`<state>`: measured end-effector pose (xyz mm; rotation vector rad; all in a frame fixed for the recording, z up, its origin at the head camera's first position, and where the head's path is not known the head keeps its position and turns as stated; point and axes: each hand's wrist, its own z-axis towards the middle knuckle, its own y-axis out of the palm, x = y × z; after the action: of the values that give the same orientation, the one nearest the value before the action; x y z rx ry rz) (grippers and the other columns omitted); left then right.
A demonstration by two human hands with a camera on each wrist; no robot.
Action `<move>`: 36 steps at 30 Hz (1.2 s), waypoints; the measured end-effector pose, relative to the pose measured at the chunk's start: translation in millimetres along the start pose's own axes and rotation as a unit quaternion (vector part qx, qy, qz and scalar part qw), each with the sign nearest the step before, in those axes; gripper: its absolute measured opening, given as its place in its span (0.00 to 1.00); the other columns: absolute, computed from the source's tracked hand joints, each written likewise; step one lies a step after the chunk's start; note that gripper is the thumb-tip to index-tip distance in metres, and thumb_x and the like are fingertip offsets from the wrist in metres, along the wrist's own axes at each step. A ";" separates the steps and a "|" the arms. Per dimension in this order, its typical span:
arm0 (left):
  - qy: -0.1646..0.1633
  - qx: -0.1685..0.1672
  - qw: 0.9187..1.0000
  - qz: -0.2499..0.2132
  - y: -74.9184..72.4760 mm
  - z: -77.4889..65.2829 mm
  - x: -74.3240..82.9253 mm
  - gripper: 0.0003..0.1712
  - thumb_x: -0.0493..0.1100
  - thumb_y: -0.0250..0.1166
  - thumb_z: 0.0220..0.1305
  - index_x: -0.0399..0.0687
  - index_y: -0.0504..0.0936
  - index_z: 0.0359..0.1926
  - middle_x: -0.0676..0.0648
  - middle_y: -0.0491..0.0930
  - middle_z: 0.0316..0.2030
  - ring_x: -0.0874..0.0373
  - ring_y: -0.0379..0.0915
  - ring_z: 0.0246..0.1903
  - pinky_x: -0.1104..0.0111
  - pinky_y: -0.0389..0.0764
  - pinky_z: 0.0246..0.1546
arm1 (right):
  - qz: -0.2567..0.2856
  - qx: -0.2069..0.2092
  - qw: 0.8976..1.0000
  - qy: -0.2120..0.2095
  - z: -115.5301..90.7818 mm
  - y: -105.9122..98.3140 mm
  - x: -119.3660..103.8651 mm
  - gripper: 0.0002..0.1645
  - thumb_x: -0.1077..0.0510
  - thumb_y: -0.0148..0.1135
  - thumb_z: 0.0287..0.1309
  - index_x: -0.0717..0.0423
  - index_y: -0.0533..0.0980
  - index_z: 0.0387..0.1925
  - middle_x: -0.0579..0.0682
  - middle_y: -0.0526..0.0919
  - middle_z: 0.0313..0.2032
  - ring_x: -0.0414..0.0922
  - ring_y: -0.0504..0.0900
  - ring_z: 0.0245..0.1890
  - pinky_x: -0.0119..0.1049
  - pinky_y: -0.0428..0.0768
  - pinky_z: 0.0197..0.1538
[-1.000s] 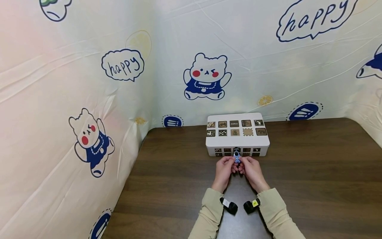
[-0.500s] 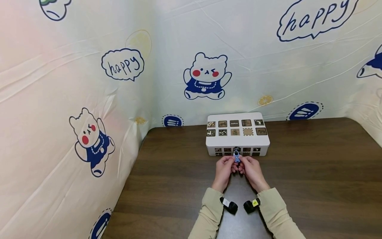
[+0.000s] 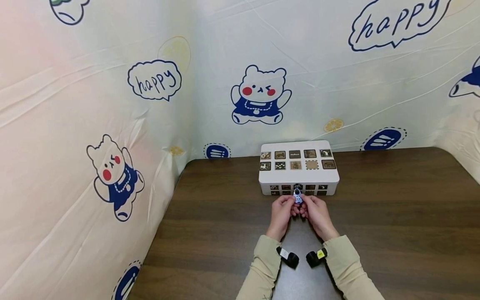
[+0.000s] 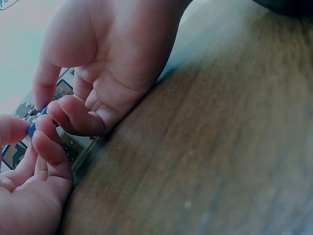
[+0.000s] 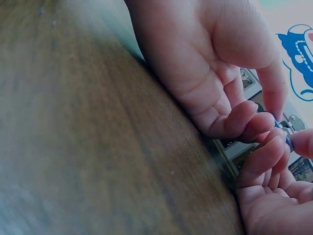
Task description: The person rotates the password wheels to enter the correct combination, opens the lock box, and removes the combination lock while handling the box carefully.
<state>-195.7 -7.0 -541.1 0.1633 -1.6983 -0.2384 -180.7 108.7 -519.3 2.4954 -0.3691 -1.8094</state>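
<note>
A small blue padlock (image 3: 298, 198), its shackle pointing up toward the box, is held between both hands. My left hand (image 3: 281, 214) pinches its left side between thumb and fingers, and my right hand (image 3: 316, 214) pinches the right side. Right behind it is a white box (image 3: 296, 177) with a metal clasp (image 3: 298, 187) at the front. The shackle overlaps the clasp area; whether it passes through cannot be told. Both wrist views show the blue padlock edge (image 4: 32, 129) mostly covered by the fingers, with the lower fingers curled near the table.
The box, printed with small dark pictures, stands at the back of the brown wooden table (image 3: 217, 229), close to the hanging cloth (image 3: 210, 104) with bear drawings. That cloth also runs along the left side. Black wrist cameras (image 3: 288, 259) sit at both sleeves.
</note>
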 end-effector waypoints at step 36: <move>0.005 -0.002 1.000 0.005 -0.9 1.7 -2.2 0.08 0.37 0.59 0.64 0.34 0.79 0.40 0.51 0.79 0.22 0.65 0.72 0.18 0.76 0.72 0.20 | -0.021 0.003 1.000 -0.010 4.1 -1.4 3.6 0.12 0.57 0.50 0.68 0.64 0.72 0.37 0.44 0.72 0.23 0.36 0.73 0.20 0.27 0.77 0.25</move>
<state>-197.1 -7.2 -543.7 0.1525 -1.6885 -0.2341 -183.3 109.7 -524.1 2.5091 -0.3262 -1.8509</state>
